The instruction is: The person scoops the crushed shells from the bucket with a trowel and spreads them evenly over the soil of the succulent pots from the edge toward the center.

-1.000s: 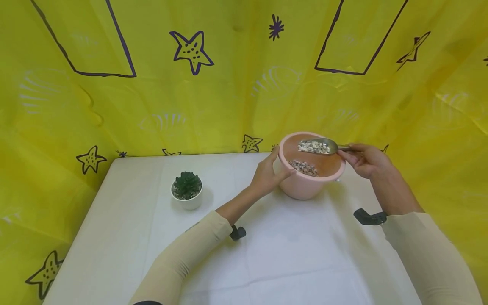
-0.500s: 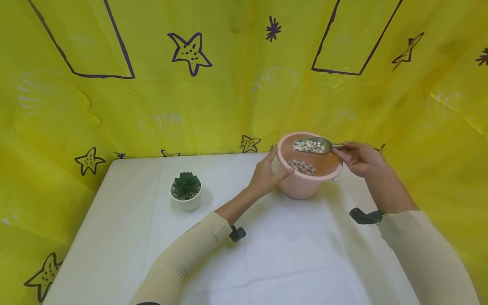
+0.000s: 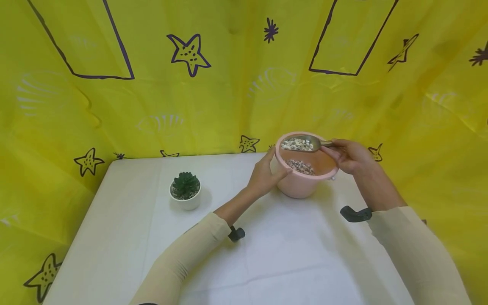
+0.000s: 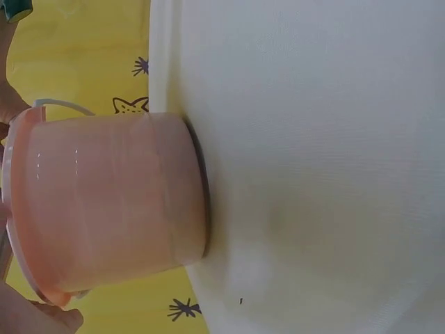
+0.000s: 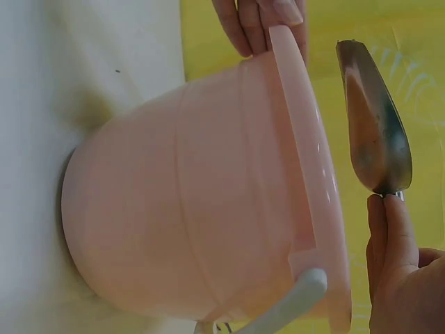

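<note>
A pink bucket point(image 3: 299, 188) stands on the white table, with small mixed pebbles point(image 3: 300, 167) inside at the bottom. At its left side my left hand point(image 3: 263, 173) holds the rim, thumb on the near edge. My right hand point(image 3: 352, 156) grips the handle of a metal scoop point(image 3: 314, 143) above the bucket's opening. Pale pebbles point(image 3: 297, 145) fill the scoop, which lies roughly level and points left. The right wrist view shows the scoop's shiny underside point(image 5: 379, 132) apart from the bucket rim point(image 5: 306, 132).
Left of the bucket, a green succulent in a white pot point(image 3: 188, 201) stands on the white-covered table point(image 3: 126, 220). Yellow sheeting point(image 3: 217, 106) with star drawings hangs close behind the bucket. The bucket's white carrying handle point(image 5: 285, 306) hangs at its side.
My right hand has moved left, carrying the loaded scoop farther across the bucket's opening. My left hand keeps its hold on the rim. The view has shifted slightly.
</note>
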`<action>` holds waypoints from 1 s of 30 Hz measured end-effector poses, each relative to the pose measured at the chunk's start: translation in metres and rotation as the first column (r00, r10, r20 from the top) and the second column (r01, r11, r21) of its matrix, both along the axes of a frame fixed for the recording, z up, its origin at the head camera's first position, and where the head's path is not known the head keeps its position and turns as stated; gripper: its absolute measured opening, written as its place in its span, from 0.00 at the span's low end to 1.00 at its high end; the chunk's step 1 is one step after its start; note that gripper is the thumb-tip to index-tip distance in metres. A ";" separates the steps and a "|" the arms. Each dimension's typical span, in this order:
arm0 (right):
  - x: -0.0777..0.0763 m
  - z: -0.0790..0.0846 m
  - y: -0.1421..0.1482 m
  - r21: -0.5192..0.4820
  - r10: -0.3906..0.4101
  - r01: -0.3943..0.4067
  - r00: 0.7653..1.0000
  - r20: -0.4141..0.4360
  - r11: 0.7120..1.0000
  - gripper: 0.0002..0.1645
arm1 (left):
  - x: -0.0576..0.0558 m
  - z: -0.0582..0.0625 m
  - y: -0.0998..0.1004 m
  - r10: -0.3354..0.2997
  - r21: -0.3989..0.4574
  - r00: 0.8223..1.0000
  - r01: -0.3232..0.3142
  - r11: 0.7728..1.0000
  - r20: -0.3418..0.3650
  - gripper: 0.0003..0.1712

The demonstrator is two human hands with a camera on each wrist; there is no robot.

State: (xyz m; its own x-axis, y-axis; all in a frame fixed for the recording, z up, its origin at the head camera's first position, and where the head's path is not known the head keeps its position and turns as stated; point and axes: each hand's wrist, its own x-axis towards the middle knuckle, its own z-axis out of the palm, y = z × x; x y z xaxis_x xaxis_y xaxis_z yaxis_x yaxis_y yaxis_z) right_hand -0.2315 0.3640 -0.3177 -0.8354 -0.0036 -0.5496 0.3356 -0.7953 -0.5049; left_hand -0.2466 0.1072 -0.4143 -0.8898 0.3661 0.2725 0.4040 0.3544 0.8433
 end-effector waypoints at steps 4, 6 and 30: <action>-0.004 -0.001 -0.008 0.005 -0.002 0.002 1.000 0.021 1.000 0.11 | 0.001 0.000 -0.005 0.029 -0.037 0.999 -0.030 0.999 -0.017 0.51; -0.006 -0.001 -0.011 0.010 0.004 -0.005 1.000 0.028 1.000 0.10 | 0.001 0.001 -0.008 0.040 -0.042 0.999 -0.042 0.998 -0.033 0.51; -0.015 0.005 -0.064 0.030 0.090 -0.089 0.994 -0.056 0.996 0.12 | 0.007 0.008 -0.067 0.156 0.056 0.975 -0.149 0.987 -0.157 0.49</action>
State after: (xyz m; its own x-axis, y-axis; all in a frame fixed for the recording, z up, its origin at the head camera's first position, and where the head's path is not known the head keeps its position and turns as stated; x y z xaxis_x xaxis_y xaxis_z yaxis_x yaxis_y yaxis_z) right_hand -0.2461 0.3000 -0.3127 -0.8625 -0.0652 -0.5019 0.3746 -0.7491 -0.5464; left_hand -0.2401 0.0399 -0.4059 -0.8777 0.2142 0.4287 0.4792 0.3862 0.7882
